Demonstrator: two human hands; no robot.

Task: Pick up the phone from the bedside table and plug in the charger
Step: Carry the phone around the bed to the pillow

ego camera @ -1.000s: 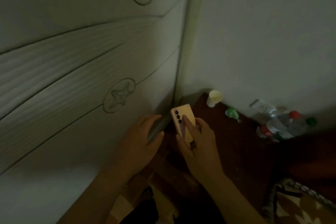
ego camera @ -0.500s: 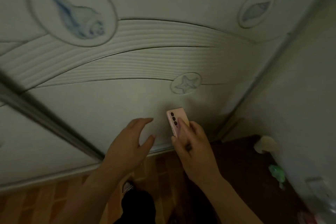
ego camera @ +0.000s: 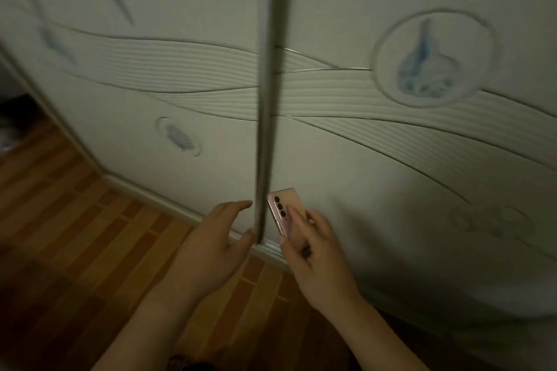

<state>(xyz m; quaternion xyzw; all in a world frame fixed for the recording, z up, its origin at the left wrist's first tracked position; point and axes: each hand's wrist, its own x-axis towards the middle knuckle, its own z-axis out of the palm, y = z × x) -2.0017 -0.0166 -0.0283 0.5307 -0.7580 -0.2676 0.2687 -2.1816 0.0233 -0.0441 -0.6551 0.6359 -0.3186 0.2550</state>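
Item: phone [ego camera: 284, 209], back outward, in my right hand's [ego camera: 316, 253] closed grip, at 6 o'clock. Left hand [ego camera: 215, 245] open, empty. View now swung off the counter to wardrobe doors [ego camera: 391, 159] (charger unseen).

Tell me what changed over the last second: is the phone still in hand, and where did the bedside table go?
The view swung left: the dark table with its cup and bottles has left the frame, and wardrobe doors and wood floor fill it now. The left hand, earlier against the panel edge, now hangs open beside the doors' metal strip. Unchanged: the right hand still grips the phone, cameras outward. No charger shows.
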